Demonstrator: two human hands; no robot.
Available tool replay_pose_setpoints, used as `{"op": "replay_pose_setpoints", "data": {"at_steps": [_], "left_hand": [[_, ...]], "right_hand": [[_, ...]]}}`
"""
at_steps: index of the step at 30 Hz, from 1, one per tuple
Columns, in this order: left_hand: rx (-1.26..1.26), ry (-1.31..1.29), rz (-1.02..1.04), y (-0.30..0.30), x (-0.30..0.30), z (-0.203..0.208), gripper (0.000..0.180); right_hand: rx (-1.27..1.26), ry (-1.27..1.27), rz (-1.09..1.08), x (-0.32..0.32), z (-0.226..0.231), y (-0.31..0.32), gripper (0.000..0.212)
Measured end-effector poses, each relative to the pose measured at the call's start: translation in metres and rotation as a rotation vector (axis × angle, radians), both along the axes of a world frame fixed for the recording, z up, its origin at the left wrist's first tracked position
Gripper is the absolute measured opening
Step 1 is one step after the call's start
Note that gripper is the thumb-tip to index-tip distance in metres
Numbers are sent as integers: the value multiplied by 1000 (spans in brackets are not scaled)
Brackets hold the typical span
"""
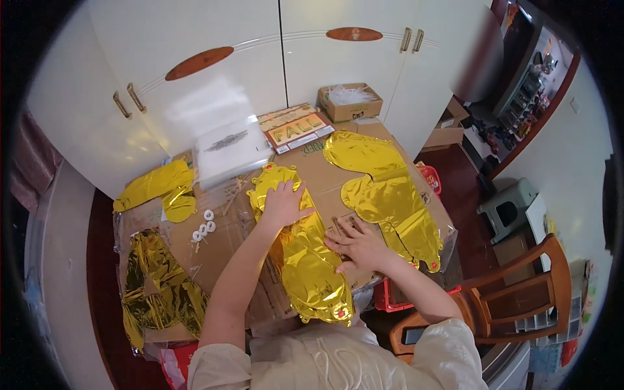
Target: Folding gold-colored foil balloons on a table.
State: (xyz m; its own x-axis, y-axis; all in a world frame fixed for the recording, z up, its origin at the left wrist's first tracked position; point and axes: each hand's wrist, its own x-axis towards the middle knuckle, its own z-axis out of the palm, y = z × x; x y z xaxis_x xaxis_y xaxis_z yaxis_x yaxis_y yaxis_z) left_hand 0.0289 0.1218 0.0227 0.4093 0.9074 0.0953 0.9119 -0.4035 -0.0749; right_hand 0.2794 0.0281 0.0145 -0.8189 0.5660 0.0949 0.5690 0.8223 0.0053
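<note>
A flat gold foil balloon (312, 263) lies lengthwise in front of me on the cardboard-covered table. My left hand (282, 205) rests palm down on its far part, with the fingers stretched out. At the balloon's right edge, my right hand (359, 247) is spread flat, partly over the cardboard; neither hand grips anything. To the right lies a larger curved gold foil balloon (390, 188), also flat. Another gold foil balloon (159, 188) is at the far left, and crumpled gold foil (156, 286) sits at the near left.
White ribbon rolls (204, 226) lie left of the middle balloon. Behind are a stack of clear plastic bags (231, 156), a printed card package (296, 127) and a small carton (351, 104) of white straw-like pieces. White cabinets back the table; a wooden chair (513, 292) stands right.
</note>
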Motion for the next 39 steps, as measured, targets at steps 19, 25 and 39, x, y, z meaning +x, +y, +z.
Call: {"op": "replay_pose_setpoints", "data": {"at_steps": [19,25,39], "left_hand": [[61,-276,-66,-27,-69,-14,51],[71,-173,-6,-65,-75,-18,57],[45,-327,13,-54,-71,-14,56]], "right_hand": [[-171,181,-115,5,-7,-19,50],[-120,165,-73,-9,-7,-26,46],[-112,202,-74,-3,-9,-39,45]]}}
